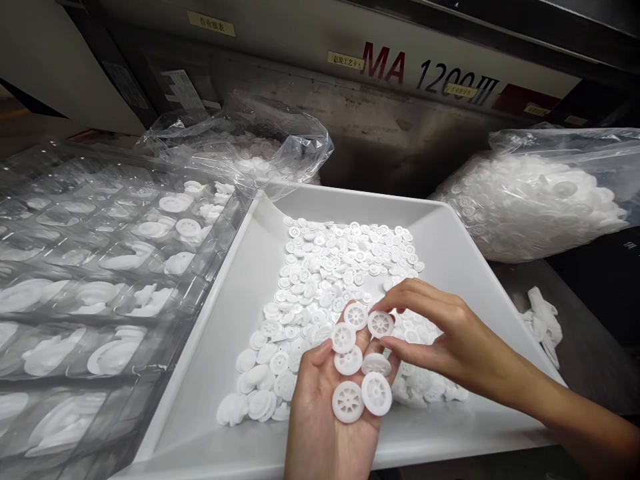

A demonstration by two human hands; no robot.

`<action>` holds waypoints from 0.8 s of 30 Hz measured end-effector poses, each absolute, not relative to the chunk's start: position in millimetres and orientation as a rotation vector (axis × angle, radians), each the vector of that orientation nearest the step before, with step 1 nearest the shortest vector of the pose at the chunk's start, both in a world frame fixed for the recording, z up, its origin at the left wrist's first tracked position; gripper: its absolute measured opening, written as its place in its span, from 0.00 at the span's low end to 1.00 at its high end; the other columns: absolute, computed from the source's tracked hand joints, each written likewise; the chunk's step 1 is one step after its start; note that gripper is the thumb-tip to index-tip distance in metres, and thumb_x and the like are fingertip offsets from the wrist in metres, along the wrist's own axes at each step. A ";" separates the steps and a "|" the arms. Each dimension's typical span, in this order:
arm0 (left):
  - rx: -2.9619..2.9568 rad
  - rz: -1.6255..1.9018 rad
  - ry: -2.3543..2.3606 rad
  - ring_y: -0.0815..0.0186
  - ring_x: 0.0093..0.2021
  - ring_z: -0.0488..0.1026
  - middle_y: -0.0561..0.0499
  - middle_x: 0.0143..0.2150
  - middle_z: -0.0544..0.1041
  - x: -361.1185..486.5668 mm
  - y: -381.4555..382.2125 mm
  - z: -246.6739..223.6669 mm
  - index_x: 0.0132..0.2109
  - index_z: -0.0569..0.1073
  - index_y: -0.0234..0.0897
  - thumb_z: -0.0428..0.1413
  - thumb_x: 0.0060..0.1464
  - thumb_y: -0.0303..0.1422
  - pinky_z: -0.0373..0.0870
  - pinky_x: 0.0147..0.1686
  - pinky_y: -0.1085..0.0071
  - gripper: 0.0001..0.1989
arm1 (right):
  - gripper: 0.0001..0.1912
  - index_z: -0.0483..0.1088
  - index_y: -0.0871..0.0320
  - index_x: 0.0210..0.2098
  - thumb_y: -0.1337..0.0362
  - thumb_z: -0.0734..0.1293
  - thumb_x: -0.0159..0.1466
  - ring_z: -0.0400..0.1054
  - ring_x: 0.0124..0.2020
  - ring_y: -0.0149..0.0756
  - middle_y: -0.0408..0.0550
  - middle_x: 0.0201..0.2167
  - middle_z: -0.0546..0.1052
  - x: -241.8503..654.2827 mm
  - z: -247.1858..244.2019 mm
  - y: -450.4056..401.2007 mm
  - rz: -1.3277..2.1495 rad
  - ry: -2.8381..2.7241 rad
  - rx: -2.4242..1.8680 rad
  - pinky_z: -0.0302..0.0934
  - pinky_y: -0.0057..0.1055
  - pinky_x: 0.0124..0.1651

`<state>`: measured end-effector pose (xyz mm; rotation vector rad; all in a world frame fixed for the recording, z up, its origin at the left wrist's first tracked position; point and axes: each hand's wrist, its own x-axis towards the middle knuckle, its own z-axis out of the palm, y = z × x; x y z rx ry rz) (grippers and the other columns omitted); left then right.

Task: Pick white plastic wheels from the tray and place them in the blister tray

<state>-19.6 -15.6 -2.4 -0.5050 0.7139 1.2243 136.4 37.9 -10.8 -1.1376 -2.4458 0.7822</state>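
My left hand (330, 407) is palm up over the tray, with several small white plastic gear wheels (348, 402) lying on the palm and fingers. The thumb curls in against the edge of one of them. Between thumb and forefinger, my right hand (430, 333) pinches a spoked white gear wheel (381, 325) just above the left fingertips. Below both hands, a light grey tray (200, 393) holds a spread of the same loose wheels (320, 280). My hands hide part of that pile.
Clear blister trays (115, 313) with white parts in their pockets lie at the left. Plastic bags of white parts stand behind (235, 147) and at the right (540, 200). A white glove-like item (543, 320) lies right of the tray. A machine panel (300, 40) spans the back.
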 end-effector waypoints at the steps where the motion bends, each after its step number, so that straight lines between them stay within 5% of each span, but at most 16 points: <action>1: -0.502 1.224 0.719 0.58 0.50 0.73 0.42 0.48 0.75 -19.6 -15.8 -1.9 0.66 0.54 0.35 0.42 0.60 0.26 0.68 0.54 0.58 0.27 | 0.13 0.64 0.48 0.47 0.56 0.66 0.64 0.62 0.45 0.24 0.36 0.43 0.69 136.3 -10.7 38.4 0.792 -2.449 -1.137 0.58 0.26 0.49; 14: -0.434 1.116 0.677 0.57 0.55 0.69 0.39 0.55 0.71 -20.3 -19.3 -8.2 0.69 0.44 0.32 0.39 0.63 0.31 0.63 0.58 0.55 0.30 | 0.13 0.65 0.44 0.50 0.56 0.63 0.66 0.62 0.49 0.25 0.37 0.48 0.67 133.5 -7.0 39.1 1.041 -2.270 -1.225 0.61 0.24 0.49; 24: -0.350 1.062 0.521 0.57 0.58 0.66 0.41 0.58 0.69 -19.2 -22.2 -19.9 0.69 0.43 0.33 0.40 0.63 0.34 0.63 0.59 0.58 0.30 | 0.07 0.69 0.57 0.40 0.62 0.62 0.66 0.65 0.39 0.27 0.43 0.36 0.72 123.8 -13.6 48.0 1.302 -2.020 -1.315 0.60 0.25 0.41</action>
